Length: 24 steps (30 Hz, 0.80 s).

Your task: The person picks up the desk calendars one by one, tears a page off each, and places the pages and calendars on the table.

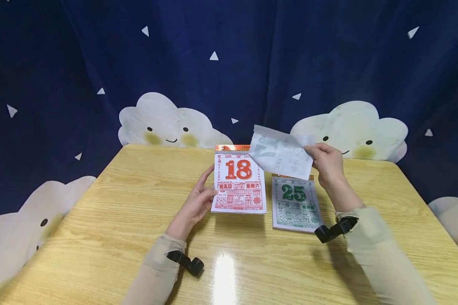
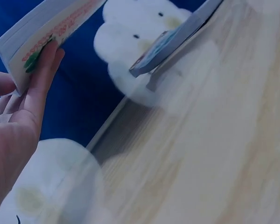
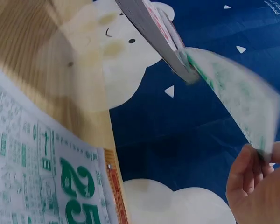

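Observation:
Raised off the table, a tear-off calendar point(image 1: 238, 192) shows a red 18 on its front page. My left hand point(image 1: 195, 204) grips its left edge, thumb in front and fingers behind; the left wrist view shows its printed back point(image 2: 60, 32). Between the thumb and fingers of my right hand point(image 1: 328, 165) is the end of a thin paper sheet point(image 1: 280, 152), with green print showing through. The sheet's far end meets the upper right of the held calendar; whether it is still joined there I cannot tell. Below the sheet lies a second calendar point(image 1: 295, 207) with a green 25.
The wooden table point(image 1: 137, 203) spreads beneath both hands. Behind it hangs a dark blue curtain point(image 1: 213, 84) with white clouds and small triangles. Each wrist carries a black strap with a camera.

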Tool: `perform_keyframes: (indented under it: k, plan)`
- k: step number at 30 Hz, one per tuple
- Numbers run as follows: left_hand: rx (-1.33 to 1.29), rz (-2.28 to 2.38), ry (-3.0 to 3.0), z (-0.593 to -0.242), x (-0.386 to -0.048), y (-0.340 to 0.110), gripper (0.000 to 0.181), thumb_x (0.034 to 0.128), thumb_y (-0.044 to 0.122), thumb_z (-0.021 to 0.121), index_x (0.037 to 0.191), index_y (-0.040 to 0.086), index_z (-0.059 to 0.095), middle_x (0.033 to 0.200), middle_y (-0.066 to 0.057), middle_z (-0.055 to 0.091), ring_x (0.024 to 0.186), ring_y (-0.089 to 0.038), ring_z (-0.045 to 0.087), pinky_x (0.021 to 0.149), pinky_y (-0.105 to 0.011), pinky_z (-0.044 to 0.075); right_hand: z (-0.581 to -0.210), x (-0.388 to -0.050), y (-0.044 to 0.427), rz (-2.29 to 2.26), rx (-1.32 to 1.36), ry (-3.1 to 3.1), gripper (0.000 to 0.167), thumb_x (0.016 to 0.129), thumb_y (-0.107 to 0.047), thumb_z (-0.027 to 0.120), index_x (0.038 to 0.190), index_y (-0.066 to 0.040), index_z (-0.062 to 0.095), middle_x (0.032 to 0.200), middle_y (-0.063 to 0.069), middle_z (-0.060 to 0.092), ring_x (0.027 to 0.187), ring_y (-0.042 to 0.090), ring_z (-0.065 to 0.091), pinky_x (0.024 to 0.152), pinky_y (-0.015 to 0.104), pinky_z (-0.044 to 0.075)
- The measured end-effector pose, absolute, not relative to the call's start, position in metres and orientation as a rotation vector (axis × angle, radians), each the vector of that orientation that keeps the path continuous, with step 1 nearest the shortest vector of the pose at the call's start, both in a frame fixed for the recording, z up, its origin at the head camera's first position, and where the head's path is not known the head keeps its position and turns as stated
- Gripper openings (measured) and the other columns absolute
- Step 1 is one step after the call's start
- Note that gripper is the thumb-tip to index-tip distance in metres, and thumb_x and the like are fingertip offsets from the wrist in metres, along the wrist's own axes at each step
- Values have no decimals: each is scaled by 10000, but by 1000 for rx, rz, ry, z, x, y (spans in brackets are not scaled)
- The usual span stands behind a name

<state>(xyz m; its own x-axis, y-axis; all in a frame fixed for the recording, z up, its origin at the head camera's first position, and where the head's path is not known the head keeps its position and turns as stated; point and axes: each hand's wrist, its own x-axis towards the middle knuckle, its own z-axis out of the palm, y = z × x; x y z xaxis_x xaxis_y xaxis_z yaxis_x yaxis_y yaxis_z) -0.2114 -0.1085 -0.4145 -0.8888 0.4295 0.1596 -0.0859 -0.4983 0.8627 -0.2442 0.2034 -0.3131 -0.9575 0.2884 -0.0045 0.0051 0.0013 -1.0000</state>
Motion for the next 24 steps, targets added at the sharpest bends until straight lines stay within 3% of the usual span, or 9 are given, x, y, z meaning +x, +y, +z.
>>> perform_keyframes:
  k: [7, 14, 18, 24]
  plan:
    - [510, 2407, 1374, -414, -213, -114, 728, 873, -125, 340, 1470, 219, 104, 987, -54, 662, 793, -164, 658, 683, -281, 556, -315, -246, 216, 2051, -332, -2048, 125, 843, -199, 636, 887, -85, 607, 860, -12, 537, 662, 39, 538, 579, 127, 493]
    - [464, 2435, 1394, -414, -213, -124, 714, 877, -125, 316, 1470, 208, 98, 990, -63, 665, 780, -161, 662, 690, -279, 556, -309, -247, 235, 2080, -409, -1841, 70, 814, -145, 667, 790, -101, 618, 802, -1, 535, 603, 50, 528, 538, 128, 482]
    - [406, 2448, 1409, -415, -212, -136, 714, 880, -124, 306, 1471, 215, 94, 1001, -75, 661, 777, -173, 666, 697, -296, 557, -307, -245, 243, 2021, -437, -1823, 69, 815, -163, 667, 822, -116, 617, 825, -6, 527, 655, 47, 525, 561, 111, 474]
    - [355, 2437, 1468, -414, -212, -154, 698, 890, -100, 311, 1473, 219, 97, 985, -67, 672, 788, -177, 667, 710, -311, 556, -312, -242, 238, 1863, -475, -1893, 92, 793, -184, 693, 789, -132, 617, 726, -42, 522, 633, 50, 482, 526, 112, 433]
